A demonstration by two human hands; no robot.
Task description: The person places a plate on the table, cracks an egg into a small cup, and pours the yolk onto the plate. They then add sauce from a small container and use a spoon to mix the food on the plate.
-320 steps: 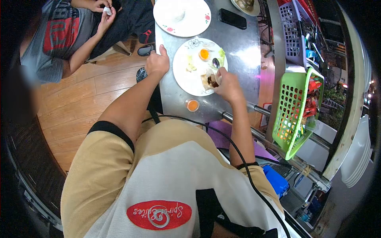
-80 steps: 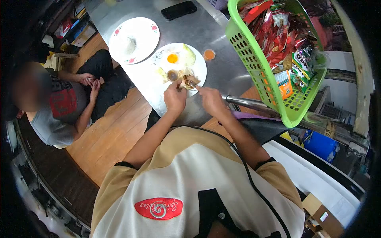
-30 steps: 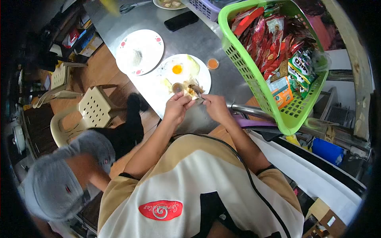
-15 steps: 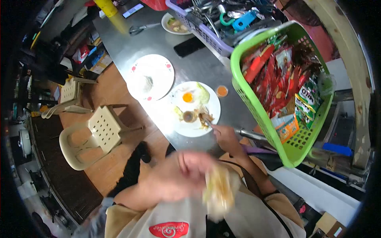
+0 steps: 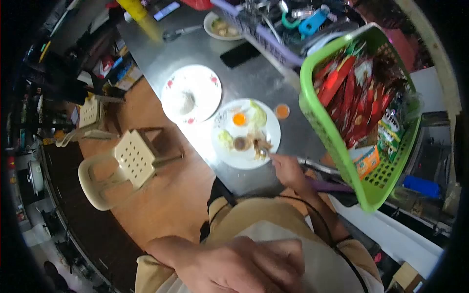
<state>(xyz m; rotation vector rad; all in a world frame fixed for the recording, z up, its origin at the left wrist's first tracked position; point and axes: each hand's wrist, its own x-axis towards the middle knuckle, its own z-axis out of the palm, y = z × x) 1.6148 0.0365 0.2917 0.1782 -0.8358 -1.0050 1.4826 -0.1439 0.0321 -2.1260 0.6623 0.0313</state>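
Note:
My right hand (image 5: 289,171) is closed on a metal spoon (image 5: 265,153), whose end touches brown bits of food at the right edge of a white plate (image 5: 229,158). On that plate are an egg with an orange yolk (image 5: 239,119), pale green leaves (image 5: 257,115) and a small cup of brown sauce (image 5: 239,143). My left hand (image 5: 249,268) is close to the camera at the bottom, fingers curled in; whatever it holds is hidden. A small cup of orange sauce (image 5: 282,111) stands right of the plate.
A flowered plate with a white mound (image 5: 185,102), a dark phone (image 5: 239,54), a bowl of food (image 5: 222,28) and scissors (image 5: 181,33) lie on the metal table (image 5: 171,56). A green basket of packets (image 5: 317,122) and a purple utensil basket (image 5: 273,46) stand right. Plastic chair (image 5: 134,158) at left.
My left hand has come nearer the camera, and the blurred yellowish, see-through thing in it is out of sight. My right hand stays at the plate. The view has shifted slightly.

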